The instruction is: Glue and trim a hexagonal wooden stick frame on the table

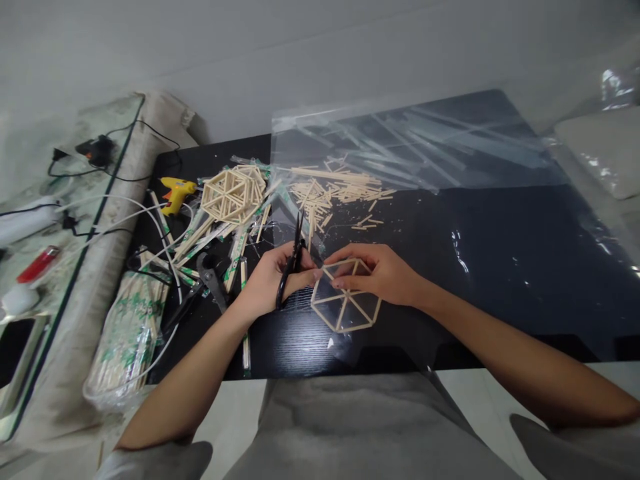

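Note:
Black scissors (283, 287) are held in my left hand (273, 277), blades pointing away from me. The left thumb and fingertips meet the upper left corner of an octagonal frame of thin wooden sticks (354, 326), which has spokes joined at its centre. My right hand (383, 273) pinches the top right part of this frame between thumb and fingers. Clear film seems to lie across or under the frame; its edges are hard to make out. Beyond my hands, short cut sticks (313, 200) lie in a loose pile.
More wooden frames (234, 193) are stacked at the back left, beside a yellow glue gun (176, 194). Pliers (213, 280) and wrapped chopsticks (133, 320) lie left of my arm, with a white cable looping around. A clear plastic sheet (400, 143) covers the table's back.

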`<state>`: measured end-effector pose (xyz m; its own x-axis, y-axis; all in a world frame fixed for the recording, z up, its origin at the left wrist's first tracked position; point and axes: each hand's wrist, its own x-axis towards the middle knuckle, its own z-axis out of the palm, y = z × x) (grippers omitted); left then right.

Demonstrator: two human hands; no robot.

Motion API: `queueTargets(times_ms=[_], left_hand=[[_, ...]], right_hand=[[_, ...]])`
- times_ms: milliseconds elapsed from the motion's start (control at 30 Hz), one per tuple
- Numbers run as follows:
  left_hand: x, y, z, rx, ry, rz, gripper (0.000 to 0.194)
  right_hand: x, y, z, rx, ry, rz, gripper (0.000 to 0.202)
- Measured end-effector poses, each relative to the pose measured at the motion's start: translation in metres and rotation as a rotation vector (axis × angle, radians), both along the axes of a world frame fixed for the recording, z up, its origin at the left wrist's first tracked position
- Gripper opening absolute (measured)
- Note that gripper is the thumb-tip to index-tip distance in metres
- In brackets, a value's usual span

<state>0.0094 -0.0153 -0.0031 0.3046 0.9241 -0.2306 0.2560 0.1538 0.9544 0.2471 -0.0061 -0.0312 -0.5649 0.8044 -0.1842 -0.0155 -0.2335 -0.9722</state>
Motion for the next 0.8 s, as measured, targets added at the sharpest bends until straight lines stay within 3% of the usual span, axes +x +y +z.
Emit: queueTargets(times_ms=[467, 800], left_hand=[[-0.001, 0.003, 0.0, -0.02, -0.15, 0.207, 0.034], [-0.002, 0.005, -0.002, 0.086, -0.204, 0.374, 0.032]], right_hand=[[0.004, 0.005, 0.005, -0.007, 0.073, -0.143, 0.032], [0.005, 0.005, 0.012, 0.031, 0.134, -0.196, 0.041]])
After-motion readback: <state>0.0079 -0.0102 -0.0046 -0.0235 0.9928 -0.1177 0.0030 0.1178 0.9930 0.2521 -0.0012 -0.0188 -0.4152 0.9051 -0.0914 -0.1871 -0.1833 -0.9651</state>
